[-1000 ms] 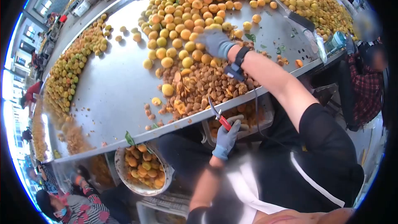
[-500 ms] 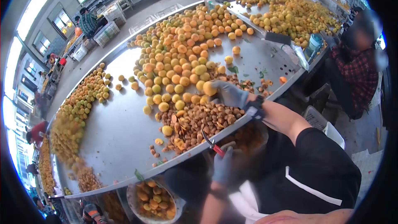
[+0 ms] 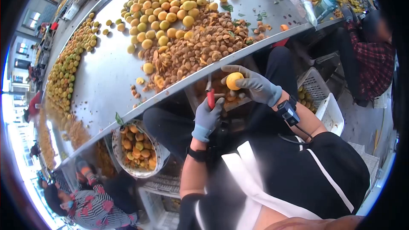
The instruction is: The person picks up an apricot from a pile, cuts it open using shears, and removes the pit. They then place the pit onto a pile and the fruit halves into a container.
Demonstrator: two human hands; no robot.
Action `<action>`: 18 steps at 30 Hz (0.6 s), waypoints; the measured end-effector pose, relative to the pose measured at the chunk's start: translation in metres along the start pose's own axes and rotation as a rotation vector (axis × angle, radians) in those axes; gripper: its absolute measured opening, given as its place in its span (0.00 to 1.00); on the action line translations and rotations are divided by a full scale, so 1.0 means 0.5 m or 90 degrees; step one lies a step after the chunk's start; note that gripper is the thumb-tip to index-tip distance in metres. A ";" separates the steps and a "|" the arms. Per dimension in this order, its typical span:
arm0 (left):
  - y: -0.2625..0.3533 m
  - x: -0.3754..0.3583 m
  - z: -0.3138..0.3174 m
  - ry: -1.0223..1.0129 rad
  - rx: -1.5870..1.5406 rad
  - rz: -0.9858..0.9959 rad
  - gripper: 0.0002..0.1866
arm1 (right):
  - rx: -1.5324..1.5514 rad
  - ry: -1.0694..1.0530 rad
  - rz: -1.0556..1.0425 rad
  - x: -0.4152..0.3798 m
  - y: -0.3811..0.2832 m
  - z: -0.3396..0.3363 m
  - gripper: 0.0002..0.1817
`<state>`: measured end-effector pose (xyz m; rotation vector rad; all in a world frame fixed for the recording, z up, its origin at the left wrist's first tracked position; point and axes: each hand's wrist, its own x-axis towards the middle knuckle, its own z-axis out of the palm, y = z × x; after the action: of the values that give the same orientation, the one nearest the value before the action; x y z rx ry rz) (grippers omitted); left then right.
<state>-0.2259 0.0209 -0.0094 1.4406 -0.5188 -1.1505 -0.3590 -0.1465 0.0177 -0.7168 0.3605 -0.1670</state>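
My left hand (image 3: 208, 117), in a grey glove, is closed round the red handle of a small knife (image 3: 211, 98), its blade pointing up toward the table edge. Just right of it, my right hand (image 3: 257, 85), also gloved, holds a yellow-orange fruit (image 3: 234, 81) by its fingers. Both hands are in front of the metal table (image 3: 106, 81), over a container of orange pieces that they partly hide. On the table behind them lie a heap of brown pits (image 3: 204, 42) and a pile of whole fruits (image 3: 162, 6).
A white bucket of fruit pieces (image 3: 138, 149) stands below the table at left. White crates (image 3: 313, 83) are at right. One co-worker in a checked shirt (image 3: 375, 66) sits at right, another in a patterned top (image 3: 96, 206) at lower left. The table's raised rim runs diagonally.
My right hand has come back from the fruit pile to below the table edge with a fruit. My left hand, still holding the knife, appears higher in view. The view has tilted down.
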 end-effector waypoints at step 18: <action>-0.002 -0.039 0.061 0.011 0.239 0.155 0.31 | -0.286 0.137 -0.133 -0.069 0.063 0.009 0.14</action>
<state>-0.2609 0.0226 0.0009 1.6498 -0.9080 -0.8750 -0.3882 -0.1111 0.0089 -1.1854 0.5373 -0.3696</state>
